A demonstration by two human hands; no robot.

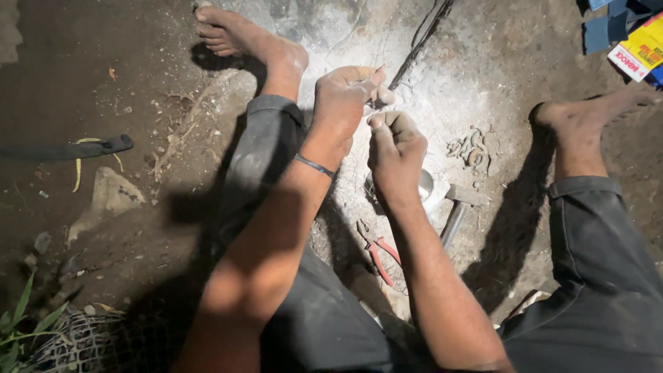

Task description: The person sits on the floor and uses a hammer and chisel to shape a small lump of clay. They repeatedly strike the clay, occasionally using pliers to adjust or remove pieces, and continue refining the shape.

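dusty matt ground, dull metal tools, soft matt cloth

ground [483, 76] is rough packed earth and stone, pale grey powder under the light, matt brown toward the left edge. left hand [342, 103] and right hand [395, 155] skin dust-coated, matt; thin wire [414, 41] between them looks fine dark metal. left wrist band [314, 165] smooth, slight sheen. pliers [378, 250] dull metal jaws, red plastic-looking grips. hammer [457, 211] worn grey metal head, smooth handle. trousers [601, 276] grey woven cloth, matt, dusty. packet [639, 52] at top right corner glossy printed card. mesh [83, 342] at bottom left wire, dull.
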